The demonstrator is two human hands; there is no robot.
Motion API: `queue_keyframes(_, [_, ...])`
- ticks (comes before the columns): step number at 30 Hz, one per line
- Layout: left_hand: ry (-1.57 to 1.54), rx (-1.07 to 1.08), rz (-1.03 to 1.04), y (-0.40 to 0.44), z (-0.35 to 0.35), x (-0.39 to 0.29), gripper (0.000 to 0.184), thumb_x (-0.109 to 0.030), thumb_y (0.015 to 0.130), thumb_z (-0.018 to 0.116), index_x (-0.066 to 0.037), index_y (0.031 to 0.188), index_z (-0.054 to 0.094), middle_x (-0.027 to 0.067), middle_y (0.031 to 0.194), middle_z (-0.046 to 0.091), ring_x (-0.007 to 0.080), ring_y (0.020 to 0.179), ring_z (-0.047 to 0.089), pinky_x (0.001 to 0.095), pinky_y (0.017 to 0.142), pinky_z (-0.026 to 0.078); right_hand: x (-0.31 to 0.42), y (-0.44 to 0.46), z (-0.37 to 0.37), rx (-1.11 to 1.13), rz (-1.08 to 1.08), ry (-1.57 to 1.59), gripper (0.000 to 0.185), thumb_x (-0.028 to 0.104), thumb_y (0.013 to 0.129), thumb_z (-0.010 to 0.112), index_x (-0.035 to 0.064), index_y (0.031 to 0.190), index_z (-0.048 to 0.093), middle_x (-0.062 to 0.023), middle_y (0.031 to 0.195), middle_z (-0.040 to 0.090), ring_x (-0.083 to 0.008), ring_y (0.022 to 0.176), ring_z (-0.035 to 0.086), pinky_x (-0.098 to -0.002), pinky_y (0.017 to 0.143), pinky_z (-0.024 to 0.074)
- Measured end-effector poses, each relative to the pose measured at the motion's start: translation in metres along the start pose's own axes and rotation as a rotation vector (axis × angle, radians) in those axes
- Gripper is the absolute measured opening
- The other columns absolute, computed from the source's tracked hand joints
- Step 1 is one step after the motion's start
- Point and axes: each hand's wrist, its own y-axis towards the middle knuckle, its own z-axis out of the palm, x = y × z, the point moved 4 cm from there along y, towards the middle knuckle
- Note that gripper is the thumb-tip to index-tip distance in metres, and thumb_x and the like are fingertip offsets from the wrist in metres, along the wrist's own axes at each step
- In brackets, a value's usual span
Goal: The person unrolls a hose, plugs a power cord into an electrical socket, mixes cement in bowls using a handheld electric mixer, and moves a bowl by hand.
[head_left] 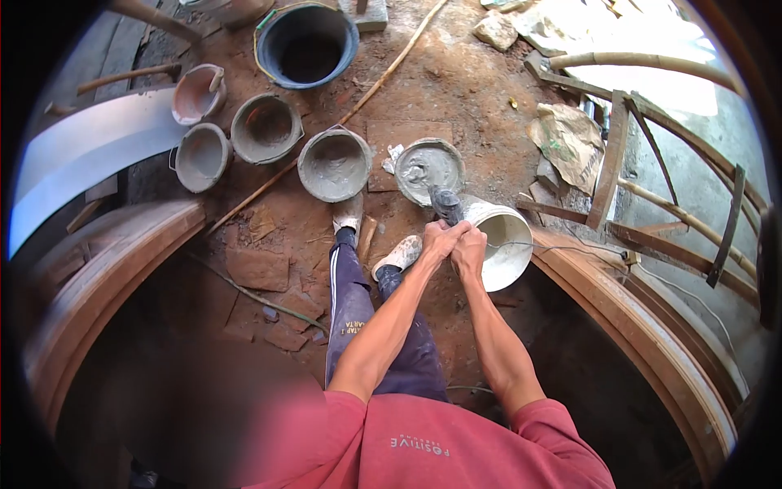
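Observation:
My left hand (441, 242) and my right hand (469, 250) are closed side by side round the rear of a dark power tool (446, 204). The tool's front end reaches over the near rim of a round bucket (458, 169) that holds wet grey mortar (423, 169). What the tool's tip does in the mortar is hard to make out. Just right of my hands, a white bucket (511, 253) lies tilted with its mouth visible. A thin cable (562, 247) runs from near my right hand to the right.
Mortar-smeared buckets (335, 165) (266, 129) (202, 158) stand at the left, with a large dark tub (307, 46) behind. A long stick (391, 69) crosses the dirt floor. Curved wooden frames (114, 285) (643, 326) flank me. Wooden pieces (609, 163) lean at the right.

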Motion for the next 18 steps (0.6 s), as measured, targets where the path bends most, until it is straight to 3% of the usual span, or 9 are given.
queue_keyframes(18, [0.059,0.065,0.028,0.010,0.002,-0.019,0.045,-0.040,0.058,0.076,0.001,0.059,0.056,0.0087,0.064,0.059,0.0150,0.058,0.054,0.0296,0.054,0.045,0.007,0.008,-0.004,-0.067,0.118,0.069,0.038,0.030,0.079,0.059,-0.0076,0.075,0.061,-0.0305,0.071,0.059,-0.0444,0.074,0.061,-0.0477,0.061,0.0468])
